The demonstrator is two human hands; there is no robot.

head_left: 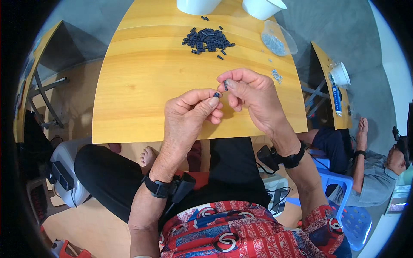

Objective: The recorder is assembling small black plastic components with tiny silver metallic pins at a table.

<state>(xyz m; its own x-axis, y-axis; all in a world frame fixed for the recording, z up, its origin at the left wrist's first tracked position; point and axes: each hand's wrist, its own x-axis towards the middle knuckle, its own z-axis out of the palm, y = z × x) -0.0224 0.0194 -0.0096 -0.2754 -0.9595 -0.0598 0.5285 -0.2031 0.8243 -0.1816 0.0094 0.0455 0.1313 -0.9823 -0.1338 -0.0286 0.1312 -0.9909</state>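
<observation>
Above the near half of the wooden table (137,99), both my hands are raised close together. My left hand (189,109) pinches a small black plastic piece (216,94) between thumb and forefinger. Just to its right, my right hand (254,92) grips another small dark piece (226,85) with thumb and forefinger; its exact shape is mostly covered by the fingertips. A gap shows between the two pieces. Farther off lies a heap of small black plastic parts (206,38), with a few strays around it.
Small silvery metal pieces (276,76) lie loose right of my right hand, near a clear tray (288,41) of similar ones. White tubs (262,7) stand at the far edge. A person (374,172) sits at the right by another table (320,64).
</observation>
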